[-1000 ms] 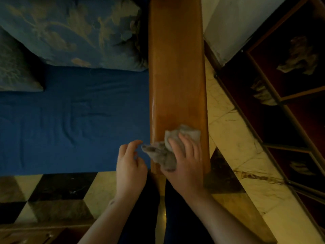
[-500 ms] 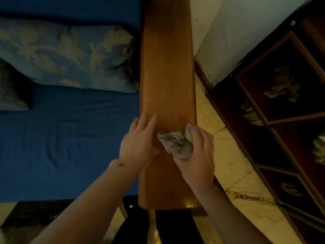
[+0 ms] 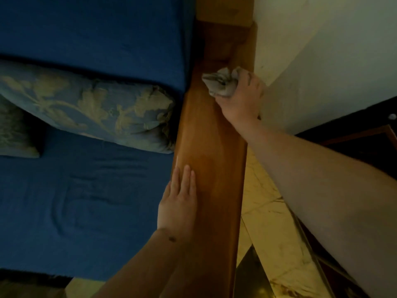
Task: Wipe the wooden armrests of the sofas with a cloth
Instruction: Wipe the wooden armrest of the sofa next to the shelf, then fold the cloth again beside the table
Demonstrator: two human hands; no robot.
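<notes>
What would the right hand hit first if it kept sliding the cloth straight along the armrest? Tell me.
Probably the raised wooden back post at the armrest's far end; the right hand and cloth are close to it, though depth is unclear.

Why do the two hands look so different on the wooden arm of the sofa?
The right hand is closed around the crumpled grey cloth, while the left hand holds nothing. The left hand lies flat with its fingers straight; the right hand is bunched up. The right hand is at the far end by the wall; the left hand is nearer. Both are on the brown wooden armrest.
</notes>
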